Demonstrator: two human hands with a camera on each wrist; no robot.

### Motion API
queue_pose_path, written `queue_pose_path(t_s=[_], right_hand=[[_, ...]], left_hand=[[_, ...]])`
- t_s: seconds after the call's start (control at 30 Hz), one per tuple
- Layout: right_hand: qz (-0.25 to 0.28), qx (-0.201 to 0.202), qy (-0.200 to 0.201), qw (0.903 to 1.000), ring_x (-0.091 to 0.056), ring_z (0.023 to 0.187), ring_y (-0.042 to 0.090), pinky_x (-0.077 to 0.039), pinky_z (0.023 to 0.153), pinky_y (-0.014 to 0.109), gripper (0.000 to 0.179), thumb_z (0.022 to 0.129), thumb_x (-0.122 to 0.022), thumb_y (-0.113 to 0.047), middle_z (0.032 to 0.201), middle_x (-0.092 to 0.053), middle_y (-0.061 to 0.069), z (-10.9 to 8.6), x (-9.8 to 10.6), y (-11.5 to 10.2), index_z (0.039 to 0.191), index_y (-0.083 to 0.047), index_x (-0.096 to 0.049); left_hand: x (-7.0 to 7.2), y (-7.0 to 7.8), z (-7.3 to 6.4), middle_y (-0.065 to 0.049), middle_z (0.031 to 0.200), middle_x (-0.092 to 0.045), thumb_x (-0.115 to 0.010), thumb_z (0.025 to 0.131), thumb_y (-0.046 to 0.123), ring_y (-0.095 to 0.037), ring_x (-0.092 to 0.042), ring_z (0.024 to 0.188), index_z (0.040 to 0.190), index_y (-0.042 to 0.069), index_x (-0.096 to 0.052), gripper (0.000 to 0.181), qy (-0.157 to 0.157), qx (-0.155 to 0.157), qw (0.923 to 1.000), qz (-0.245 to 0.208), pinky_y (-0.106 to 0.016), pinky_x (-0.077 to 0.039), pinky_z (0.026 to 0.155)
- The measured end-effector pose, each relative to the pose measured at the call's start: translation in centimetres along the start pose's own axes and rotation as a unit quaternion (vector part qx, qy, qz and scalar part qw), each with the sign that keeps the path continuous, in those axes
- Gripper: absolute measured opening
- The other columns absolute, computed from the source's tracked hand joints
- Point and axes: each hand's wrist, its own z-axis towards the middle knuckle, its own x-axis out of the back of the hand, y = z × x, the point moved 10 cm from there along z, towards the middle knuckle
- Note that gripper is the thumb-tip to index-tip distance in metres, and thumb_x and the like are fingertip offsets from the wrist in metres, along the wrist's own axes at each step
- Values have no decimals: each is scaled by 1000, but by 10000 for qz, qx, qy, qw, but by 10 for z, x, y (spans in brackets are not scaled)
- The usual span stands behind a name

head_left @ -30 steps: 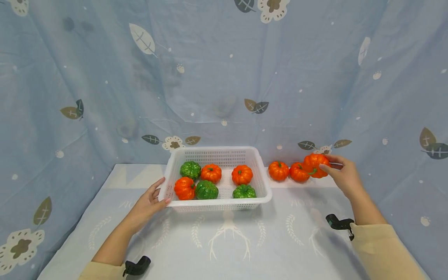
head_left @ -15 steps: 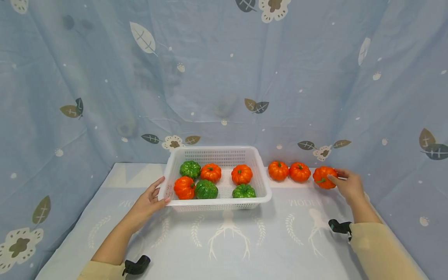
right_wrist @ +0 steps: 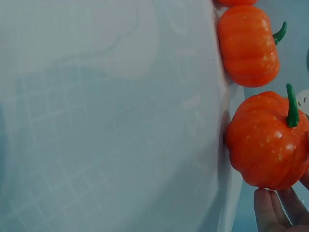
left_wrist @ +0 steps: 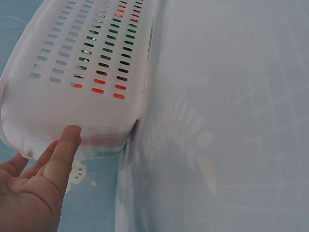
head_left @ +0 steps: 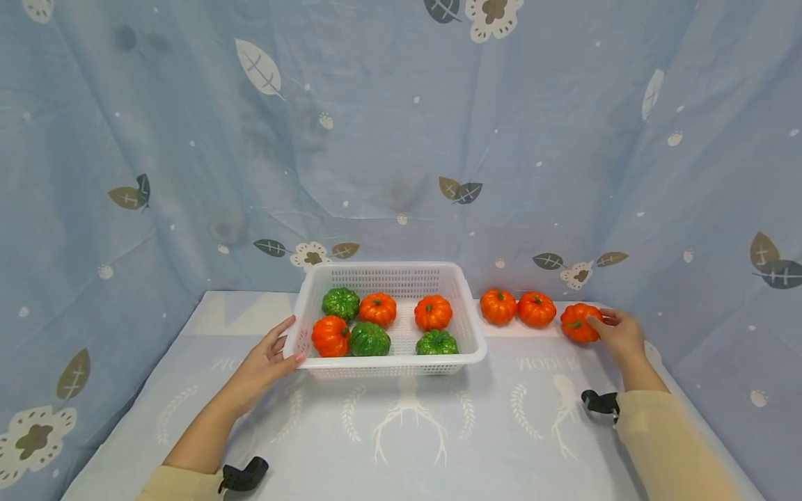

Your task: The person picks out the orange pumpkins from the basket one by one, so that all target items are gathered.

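A white plastic basket (head_left: 401, 361) holds several small ribbed pumpkins, both orange and green. At its left end, my left hand (head_left: 263, 365) rests with straight, spread fingers, the thumb at the near corner. In the left wrist view the fingertips (left_wrist: 72, 133) touch the basket wall (left_wrist: 63, 104). At the right end of the table, my right hand (head_left: 622, 335) holds an orange pumpkin (head_left: 578, 324) by its right side, thumb at the front. The right wrist view shows this pumpkin (right_wrist: 265, 142) with its green stem up and fingers (right_wrist: 264, 208) against its side.
Two more orange pumpkins, one beside the basket (head_left: 498, 306) and one to its right (head_left: 536, 309), form a row along the table's back edge. A patterned blue curtain (head_left: 401, 139) hangs behind. The table (head_left: 476, 431) has a pale printed cloth.
My right hand has moved right and down with the orange pumpkin, from overlapping its neighbour to the right end of the row. The left hand and basket have stayed put.
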Motion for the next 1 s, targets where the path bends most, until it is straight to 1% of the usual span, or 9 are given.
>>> queue_pose_path(t_s=[0.1, 0.27, 0.33, 0.43, 0.5, 0.57, 0.73, 0.87, 1.0], right_hand=[[-73, -18, 47, 10000, -41, 127, 48, -43, 106, 54, 61, 102, -54, -33, 145, -38, 35, 3, 0, 2, 145, 9, -41], [-107, 529, 197, 9983, -34, 134, 51, -37, 108, 59, 53, 103, -52, -20, 149, -34, 35, 7, 1, -6, 148, 6, -40], [-86, 754, 286, 9967, -33, 134, 52, -34, 110, 61, 46, 103, -50, -11, 148, -36, 35, 7, 2, -9, 145, 6, -44], [-137, 907, 304, 9953, -33, 135, 53, -31, 111, 62, 40, 102, -46, -4, 146, -39, 35, 6, 3, -10, 141, 7, -50], [-195, 914, 177, 9955, -33, 135, 54, -30, 111, 62, 39, 103, -45, -6, 146, -39, 36, 6, 2, -8, 140, 7, -51], [-325, 986, -89, 9946, -31, 135, 56, -30, 110, 65, 43, 103, -48, -10, 147, -36, 37, 5, 1, -7, 143, 7, -47], [-668, 1382, -741, 9854, -28, 132, 60, -26, 108, 71, 66, 94, -66, -10, 148, -29, 42, 4, -5, -8, 148, 11, -34], [-833, 1430, -897, 9821, -28, 131, 61, -26, 108, 70, 75, 91, -71, -10, 147, -27, 43, 9, -9, -4, 149, 12, -30], [-865, 1122, -933, 9855, -29, 132, 59, -29, 108, 68, 78, 95, -69, -21, 149, -24, 42, 16, -15, 4, 151, 12, -24]], left_hand=[[0, -1, 1, -25, 156, -32, -68, 95, 13, -42, -48, 131, 162, 18, -11, 88, -9, -3, 10000, 17, -38, -53, 96], [0, -3, 1, -26, 156, -33, -68, 95, 14, -42, -49, 131, 162, 17, -12, 88, -8, 6, 10000, 50, -39, -53, 96], [0, -4, 2, -25, 156, -34, -69, 95, 15, -42, -49, 131, 162, 18, -13, 88, 39, 42, 10000, 67, -39, -53, 96], [1, -6, 2, -25, 156, -33, -69, 95, 15, -42, -48, 131, 162, 19, -13, 88, 62, 90, 9999, 97, -38, -53, 95], [1, -7, 2, -24, 156, -34, -70, 94, 15, -42, -48, 131, 162, 20, -14, 87, 93, 114, 9998, 111, -37, -54, 95], [1, -8, 2, -24, 156, -34, -69, 94, 14, -42, -48, 131, 162, 20, -14, 87, 67, 106, 9999, 102, -38, -54, 95], [1, -8, 3, -24, 156, -34, -69, 94, 14, -42, -48, 131, 162, 20, -14, 87, 58, 65, 9999, 90, -36, -54, 94], [2, -8, 3, -24, 156, -34, -69, 94, 14, -43, -47, 132, 162, 20, -14, 87, 62, 44, 10000, 41, -34, -54, 93], [2, -9, 3, -24, 156, -34, -69, 94, 14, -43, -47, 132, 162, 20, -14, 87, 65, 52, 10000, 47, -34, -54, 93]])
